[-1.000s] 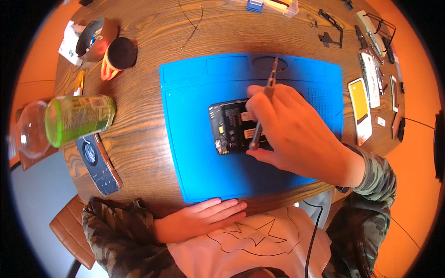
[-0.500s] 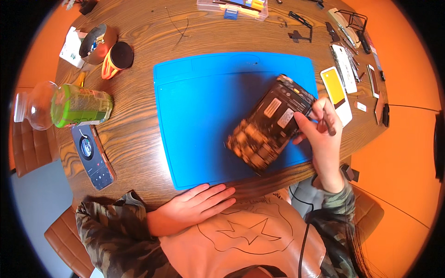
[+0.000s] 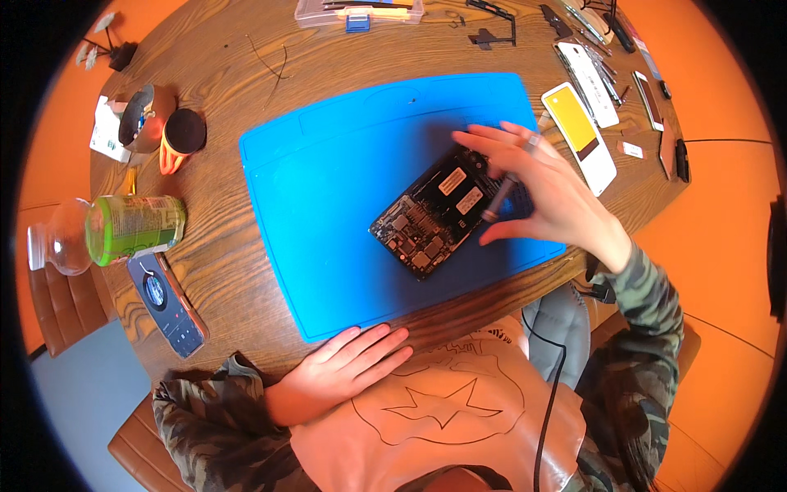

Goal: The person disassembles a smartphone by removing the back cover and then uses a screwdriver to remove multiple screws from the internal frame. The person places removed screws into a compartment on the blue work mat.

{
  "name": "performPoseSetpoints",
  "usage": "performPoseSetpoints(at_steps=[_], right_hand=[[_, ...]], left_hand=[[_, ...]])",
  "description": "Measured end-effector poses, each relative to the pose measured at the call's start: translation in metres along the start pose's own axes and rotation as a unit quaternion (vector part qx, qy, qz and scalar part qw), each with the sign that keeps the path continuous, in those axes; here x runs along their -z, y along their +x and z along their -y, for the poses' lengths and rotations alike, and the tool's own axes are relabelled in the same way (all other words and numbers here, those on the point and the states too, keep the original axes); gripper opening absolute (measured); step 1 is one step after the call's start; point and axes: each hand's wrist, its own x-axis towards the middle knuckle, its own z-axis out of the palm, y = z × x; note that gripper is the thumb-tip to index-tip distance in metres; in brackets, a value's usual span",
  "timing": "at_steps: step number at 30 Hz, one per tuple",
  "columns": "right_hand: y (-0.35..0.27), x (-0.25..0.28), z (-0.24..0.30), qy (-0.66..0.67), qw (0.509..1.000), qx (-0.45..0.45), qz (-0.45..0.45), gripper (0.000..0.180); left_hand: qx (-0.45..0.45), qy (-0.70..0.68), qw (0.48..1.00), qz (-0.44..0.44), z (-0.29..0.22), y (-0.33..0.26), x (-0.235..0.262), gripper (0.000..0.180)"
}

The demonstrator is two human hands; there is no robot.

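A disassembled phone (image 3: 426, 215) with its dark circuit board exposed lies on the blue mat (image 3: 328, 205), right of its middle. My right hand (image 3: 545, 184) arches over the phone's right end, its thumb and outer fingers spread. A slim dark rod-like tool (image 3: 502, 198) is tucked in that hand and sticks out below the fingers; its exact kind does not show. My left hand (image 3: 348, 365) rests flat at the table's near edge, just below the mat, fingers stretched out, holding nothing.
Left of the mat stand a green-labelled bottle (image 3: 135, 230) lying on its side, a phone (image 3: 168, 305), an orange-and-black holder (image 3: 182, 135) and a bowl (image 3: 147, 119). Right of it lie a white phone part with a yellow panel (image 3: 578, 131) and several tools. A clear box (image 3: 361, 15) sits behind.
The phone has come down onto the mat, and my right hand has let go of it and opened out above. The view has shifted; my left hand stays put.
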Motion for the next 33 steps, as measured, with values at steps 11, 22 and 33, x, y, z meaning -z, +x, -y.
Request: performPoseSetpoints(at_steps=[11,22,33], right_hand=[[0.04,-0.044,-0.001,0.131,0.99,-0.019,-0.044,0.07],[0.083,0.002,0.007,0.41,0.857,-0.207,-0.234,0.047],[0.083,-0.051,-0.003,0.37,0.9,-0.18,-0.143,0.007]], left_hand=[[-0.001,0.037,0.999,0.008,-0.002,0.0,0.0,0.053],[-0.014,-0.027,0.998,0.056,0.004,0.0,0.01,0.051],[-0.085,0.006,0.993,0.076,0.019,-0.002,0.007,0.06]])
